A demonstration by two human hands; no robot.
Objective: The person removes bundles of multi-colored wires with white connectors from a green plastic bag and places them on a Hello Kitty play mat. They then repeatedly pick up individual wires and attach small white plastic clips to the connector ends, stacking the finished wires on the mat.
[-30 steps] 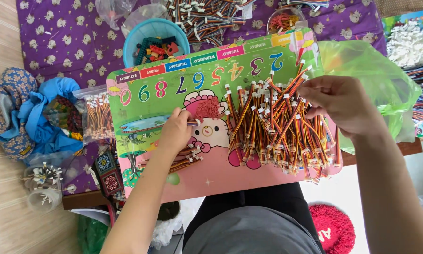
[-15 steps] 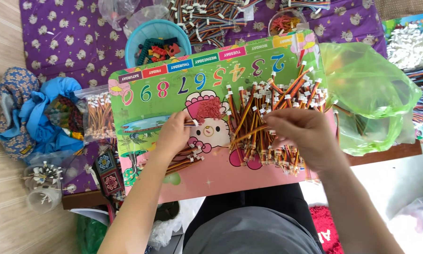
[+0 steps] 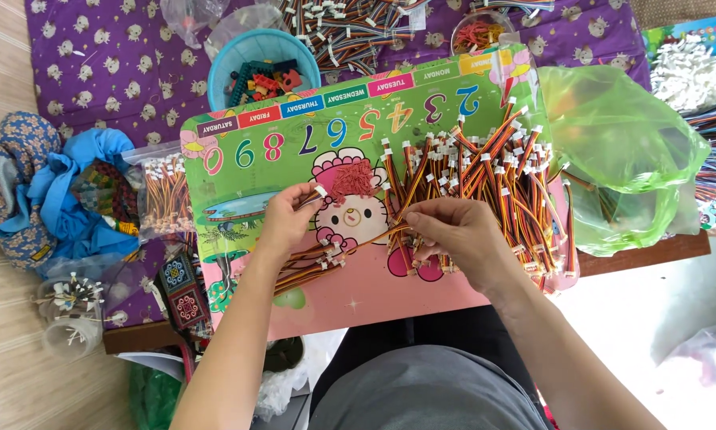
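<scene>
Striped wire leads (image 3: 485,183): both hands, left hand (image 3: 288,219), right hand (image 3: 453,235), pinch one.

The scene is evenly lit by bright daylight; soft shadows are cast beneath the board (image 3: 294,143). Right of it, the floor is washed out. Focus is held sharp.
</scene>
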